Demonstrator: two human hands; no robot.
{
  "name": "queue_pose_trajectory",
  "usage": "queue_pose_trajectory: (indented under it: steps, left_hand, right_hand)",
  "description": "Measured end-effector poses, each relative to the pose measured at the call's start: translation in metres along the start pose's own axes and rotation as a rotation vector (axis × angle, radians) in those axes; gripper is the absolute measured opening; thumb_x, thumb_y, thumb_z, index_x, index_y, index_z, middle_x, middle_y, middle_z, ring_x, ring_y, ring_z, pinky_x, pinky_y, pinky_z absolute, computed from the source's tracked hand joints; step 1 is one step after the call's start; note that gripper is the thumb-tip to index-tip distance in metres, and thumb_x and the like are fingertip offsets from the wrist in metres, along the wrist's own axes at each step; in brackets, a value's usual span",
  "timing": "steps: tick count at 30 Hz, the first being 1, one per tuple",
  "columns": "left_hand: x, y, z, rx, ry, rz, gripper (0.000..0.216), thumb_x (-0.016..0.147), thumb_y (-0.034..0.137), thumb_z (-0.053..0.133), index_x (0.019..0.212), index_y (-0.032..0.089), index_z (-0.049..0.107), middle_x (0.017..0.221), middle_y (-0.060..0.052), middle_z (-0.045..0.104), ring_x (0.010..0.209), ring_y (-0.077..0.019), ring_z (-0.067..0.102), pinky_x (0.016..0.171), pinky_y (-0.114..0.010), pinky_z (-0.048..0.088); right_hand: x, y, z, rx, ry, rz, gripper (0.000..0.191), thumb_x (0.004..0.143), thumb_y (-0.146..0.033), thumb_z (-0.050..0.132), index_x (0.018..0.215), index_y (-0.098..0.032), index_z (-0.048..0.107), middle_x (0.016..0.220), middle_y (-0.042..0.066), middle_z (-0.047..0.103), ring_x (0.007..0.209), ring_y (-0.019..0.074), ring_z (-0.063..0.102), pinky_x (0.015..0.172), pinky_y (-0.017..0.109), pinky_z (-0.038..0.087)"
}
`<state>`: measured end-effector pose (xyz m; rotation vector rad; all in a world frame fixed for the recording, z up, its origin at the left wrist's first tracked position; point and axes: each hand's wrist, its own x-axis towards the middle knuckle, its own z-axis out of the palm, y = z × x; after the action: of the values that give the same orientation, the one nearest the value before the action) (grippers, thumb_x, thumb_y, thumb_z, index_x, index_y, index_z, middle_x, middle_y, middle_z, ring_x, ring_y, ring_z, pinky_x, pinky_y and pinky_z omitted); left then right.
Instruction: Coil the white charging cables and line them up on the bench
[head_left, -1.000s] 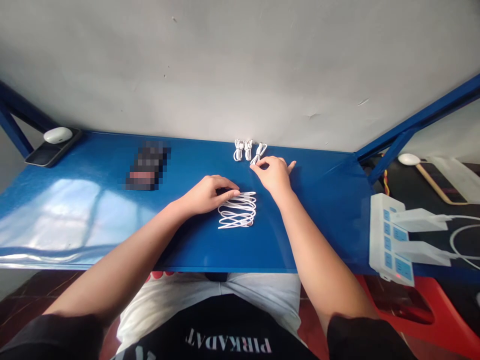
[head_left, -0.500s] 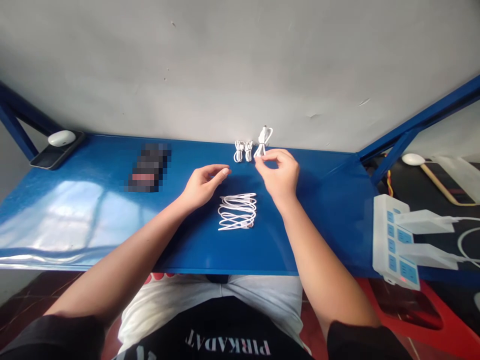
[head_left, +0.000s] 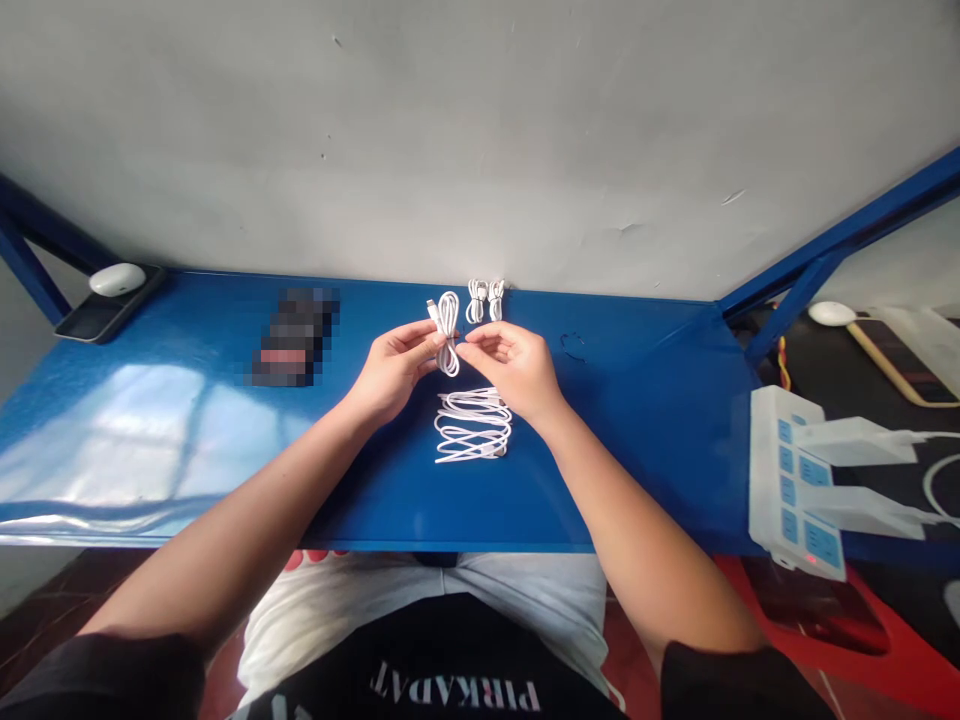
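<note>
A small tied white cable bundle (head_left: 448, 330) is held up above the blue table (head_left: 187, 420). My left hand (head_left: 394, 370) pinches it from the left and my right hand (head_left: 510, 368) pinches it from the right, both at its middle. Directly below the hands a loose coil of white cable (head_left: 472, 427) lies flat on the table. Two more tied white cable bundles (head_left: 485, 298) lie side by side at the table's back edge by the grey wall.
A blurred dark object (head_left: 292, 335) lies left of centre. A white mouse-shaped object (head_left: 116, 279) rests on a dark pad at the far left corner. A white power strip (head_left: 795, 480) with plugged adapters hangs off the right edge. Blue frame bars flank both sides.
My right hand lifted the third cable bundle from the back edge and carried it left toward the centre. My left hand left the loose coil, rose, and took hold of the bundle too.
</note>
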<state>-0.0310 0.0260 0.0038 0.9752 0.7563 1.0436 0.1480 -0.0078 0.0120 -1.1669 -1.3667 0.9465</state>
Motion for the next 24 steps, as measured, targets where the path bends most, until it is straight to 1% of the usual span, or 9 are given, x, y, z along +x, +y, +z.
queue_pose_trajectory:
  steps: [2,6,9,11,13,15,17,21,24]
  left_hand:
    - [-0.001,-0.002,0.001,0.03,-0.029,0.034,0.037,0.078,0.036,0.084,0.109,0.017,0.077,0.113,-0.011,0.076,0.091,-0.0193,0.072,0.084,-0.034,0.057]
    - [-0.001,-0.004,0.001,0.193,-0.072,0.195,0.035,0.083,0.037,0.079,0.113,0.02,0.077,0.123,-0.011,0.074,0.109,-0.0233,0.069,0.098,-0.038,0.053]
    - [-0.001,-0.002,0.0,0.33,-0.094,0.341,0.028,0.087,0.035,0.075,0.111,0.021,0.078,0.121,-0.01,0.074,0.115,-0.0239,0.067,0.105,-0.04,0.05]
    - [-0.002,-0.001,-0.001,0.402,-0.116,0.423,0.025,0.089,0.033,0.074,0.11,0.021,0.078,0.119,-0.01,0.074,0.114,-0.0233,0.067,0.104,-0.039,0.05]
    - [-0.003,0.0,0.0,0.425,-0.127,0.47,0.024,0.09,0.032,0.072,0.11,0.021,0.078,0.117,-0.01,0.075,0.112,-0.0228,0.068,0.102,-0.039,0.051]
    - [-0.005,0.0,0.001,0.403,-0.117,0.461,0.024,0.09,0.033,0.072,0.11,0.02,0.077,0.117,-0.011,0.074,0.112,-0.0232,0.068,0.102,-0.038,0.052]
    - [-0.007,0.0,0.003,0.392,-0.088,0.408,0.028,0.09,0.036,0.072,0.111,0.018,0.076,0.117,-0.011,0.074,0.11,-0.0237,0.069,0.1,-0.038,0.053]
    - [-0.01,-0.001,0.006,0.346,-0.034,0.276,0.037,0.086,0.042,0.075,0.113,0.017,0.075,0.11,-0.011,0.076,0.091,-0.0212,0.071,0.086,-0.036,0.057]
    - [-0.011,0.001,0.008,0.244,-0.03,0.175,0.042,0.082,0.043,0.079,0.114,0.017,0.075,0.108,-0.011,0.076,0.086,-0.0206,0.071,0.08,-0.035,0.059]
  right_hand:
    - [0.002,0.001,-0.001,0.153,0.013,0.176,0.024,0.078,-0.042,0.081,0.085,-0.02,0.074,0.081,0.004,0.073,0.075,0.0167,0.068,0.078,0.035,0.057]
    - [0.004,-0.001,-0.005,0.458,-0.095,0.472,0.025,0.076,-0.039,0.084,0.086,-0.017,0.077,0.082,0.005,0.074,0.073,0.0135,0.066,0.074,0.03,0.055]
    - [0.004,-0.004,-0.008,0.615,-0.181,0.566,0.023,0.078,-0.037,0.083,0.085,-0.016,0.077,0.083,0.005,0.073,0.075,0.0126,0.064,0.072,0.028,0.054]
    - [0.003,-0.006,-0.009,0.67,-0.218,0.589,0.02,0.077,-0.034,0.084,0.086,-0.017,0.076,0.081,0.003,0.071,0.073,0.0115,0.062,0.07,0.026,0.053]
    - [0.003,-0.007,-0.01,0.683,-0.249,0.597,0.019,0.075,-0.03,0.085,0.086,-0.017,0.076,0.079,0.002,0.069,0.071,0.0101,0.059,0.068,0.025,0.052]
    - [0.003,-0.008,-0.011,0.656,-0.268,0.589,0.018,0.073,-0.027,0.086,0.084,-0.016,0.076,0.079,0.002,0.068,0.069,0.0093,0.058,0.068,0.025,0.051]
    - [0.003,-0.009,-0.012,0.607,-0.268,0.576,0.019,0.071,-0.027,0.087,0.082,-0.016,0.076,0.077,0.002,0.068,0.069,0.0095,0.058,0.067,0.025,0.05]
    - [0.003,-0.011,-0.014,0.501,-0.267,0.522,0.022,0.068,-0.03,0.088,0.081,-0.017,0.075,0.076,0.002,0.069,0.068,0.0107,0.059,0.067,0.026,0.051]
    - [0.004,-0.012,-0.014,0.412,-0.257,0.471,0.025,0.066,-0.032,0.089,0.079,-0.018,0.074,0.077,0.002,0.071,0.068,0.0115,0.061,0.068,0.027,0.052]
